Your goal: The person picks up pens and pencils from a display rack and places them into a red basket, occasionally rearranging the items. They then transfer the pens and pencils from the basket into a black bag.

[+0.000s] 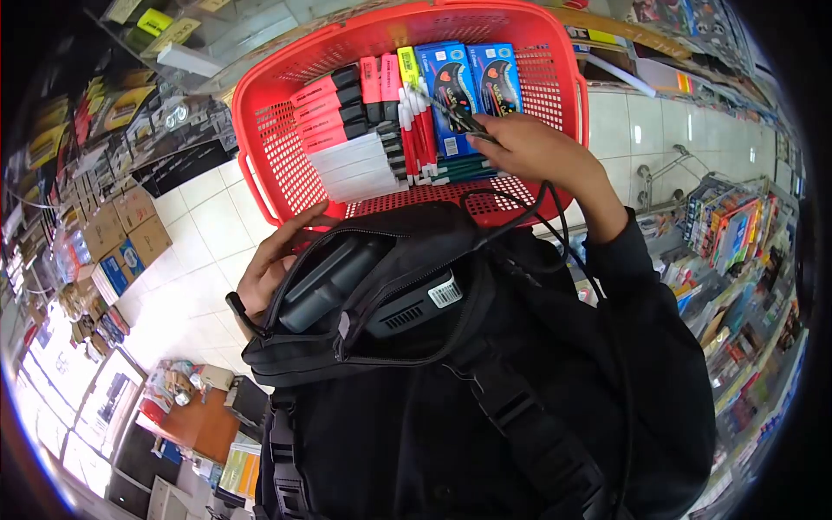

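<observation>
A red plastic basket with perforated walls lies in front of me. My left hand is at its near left corner, fingers bent at the rim; the black bag on my chest partly hides them. Over the basket's right side, my right hand is closed around a few thin dark pens. Beneath them are blue boxes with printed fronts. To their left are red-and-white pens, a yellow highlighter, pink highlighters with black caps and white markers. Dark green pens lie along the near side.
The open black bag holds dark devices, and its cable hangs near my right wrist. Stocked shelves stand on the right. Cardboard boxes are at the left by the tiled floor. A glass counter lies beyond the basket.
</observation>
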The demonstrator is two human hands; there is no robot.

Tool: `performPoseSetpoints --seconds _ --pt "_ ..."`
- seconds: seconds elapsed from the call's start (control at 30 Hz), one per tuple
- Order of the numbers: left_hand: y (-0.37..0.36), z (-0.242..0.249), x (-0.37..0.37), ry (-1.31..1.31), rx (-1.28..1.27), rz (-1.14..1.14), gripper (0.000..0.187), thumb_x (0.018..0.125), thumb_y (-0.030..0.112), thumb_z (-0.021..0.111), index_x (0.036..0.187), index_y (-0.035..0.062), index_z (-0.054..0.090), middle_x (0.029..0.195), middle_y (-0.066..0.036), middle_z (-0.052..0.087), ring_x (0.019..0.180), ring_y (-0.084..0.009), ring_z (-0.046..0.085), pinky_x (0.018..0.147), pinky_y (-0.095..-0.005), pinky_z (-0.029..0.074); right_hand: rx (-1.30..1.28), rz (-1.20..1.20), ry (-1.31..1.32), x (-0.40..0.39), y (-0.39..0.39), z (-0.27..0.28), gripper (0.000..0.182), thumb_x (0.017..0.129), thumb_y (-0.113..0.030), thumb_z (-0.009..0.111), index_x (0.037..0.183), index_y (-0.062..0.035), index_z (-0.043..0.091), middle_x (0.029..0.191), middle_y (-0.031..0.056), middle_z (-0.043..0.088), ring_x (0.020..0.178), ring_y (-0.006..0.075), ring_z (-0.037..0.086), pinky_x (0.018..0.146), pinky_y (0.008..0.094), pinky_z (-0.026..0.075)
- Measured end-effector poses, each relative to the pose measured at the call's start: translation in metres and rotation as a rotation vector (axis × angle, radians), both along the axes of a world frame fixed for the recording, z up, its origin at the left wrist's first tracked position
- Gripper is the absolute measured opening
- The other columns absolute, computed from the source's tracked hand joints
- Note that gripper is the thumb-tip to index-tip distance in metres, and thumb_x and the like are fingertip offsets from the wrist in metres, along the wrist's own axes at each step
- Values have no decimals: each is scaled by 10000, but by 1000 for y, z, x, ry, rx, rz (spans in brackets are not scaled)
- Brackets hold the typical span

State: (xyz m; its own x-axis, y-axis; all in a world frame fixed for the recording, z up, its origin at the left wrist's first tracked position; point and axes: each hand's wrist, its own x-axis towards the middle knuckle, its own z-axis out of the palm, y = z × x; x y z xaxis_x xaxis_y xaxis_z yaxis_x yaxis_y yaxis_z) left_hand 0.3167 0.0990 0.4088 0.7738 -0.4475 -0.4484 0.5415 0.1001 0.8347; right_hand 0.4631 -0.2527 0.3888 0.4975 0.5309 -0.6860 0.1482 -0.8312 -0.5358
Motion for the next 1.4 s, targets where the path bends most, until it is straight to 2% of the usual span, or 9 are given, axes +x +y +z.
performPoseSetpoints --seconds 0.13,0.23,0.33,0.6,0.73,0.87,1.07,1.23,1.4 --pt "6 -10 14 -146 227 204 452 928 -24 512 1378 -34 466 1170 -144 624 1032 -209 629 852 -308 519 36 104 -134 -19 -7 -35 236 901 -183 555 1080 -30 569 1018 188 626 989 357 619 833 471 495" --pt "-6 -18 34 -458 518 667 271 954 10 531 1211 -50 589 1034 -126 669 990 -180 631 844 -313 530 148 189 -304 -39 -14 -64 271 808 -128 606 1067 -47 610 1090 158 574 1081 340 575 871 467 492" --pt "4 -34 52 -677 707 832 252 949 30 535 1174 -51 614 1123 -148 660 995 -185 633 905 -304 490 129 150 -393 -52 -14 -66 307 758 -89 643 1063 -53 623 1090 143 576 1092 343 566 879 472 478" --pt "-7 -56 84 -559 596 788 452 905 92 646 1324 1 501 1284 -129 549 1125 -218 537 1001 -346 417 146 25 -570 -73 -16 -84 222 740 -73 643 959 -103 663 972 92 570 999 289 580 851 430 473" --pt "-8 -57 90 -695 885 586 536 900 151 673 1378 30 462 1336 -150 494 1211 -276 476 1068 -364 343 135 23 -504 -69 -17 -90 206 736 -96 656 942 -107 671 956 90 582 963 297 583 845 429 473" --pt "-9 -47 88 -661 858 559 530 917 129 642 1394 20 438 1372 -172 493 1287 -289 455 1084 -379 341 149 63 -471 -63 -21 -99 210 781 -247 678 928 -98 681 1007 112 624 1033 323 594 869 449 494" --pt "-7 -47 90 -628 734 574 503 914 31 565 1397 18 421 1371 -180 501 1284 -299 480 1084 -359 355 562 -265 -217 -5 -14 -26 206 870 -199 685 1006 -45 671 946 134 665 890 291 658 794 386 514" --pt "-10 -35 89 -627 692 529 521 918 -21 491 1420 30 361 1375 -205 495 1283 -313 492 1086 -362 353 750 -342 -721 85 -16 54 213 915 -178 656 1033 -1 657 880 82 674 757 150 625 716 286 493" --pt "-6 -43 87 -664 726 518 507 937 18 506 1423 34 361 1371 -204 497 1288 -321 485 1089 -368 351 845 -287 -981 149 17 144 218 913 -180 654 1064 -23 657 910 80 656 744 177 627 688 285 488"
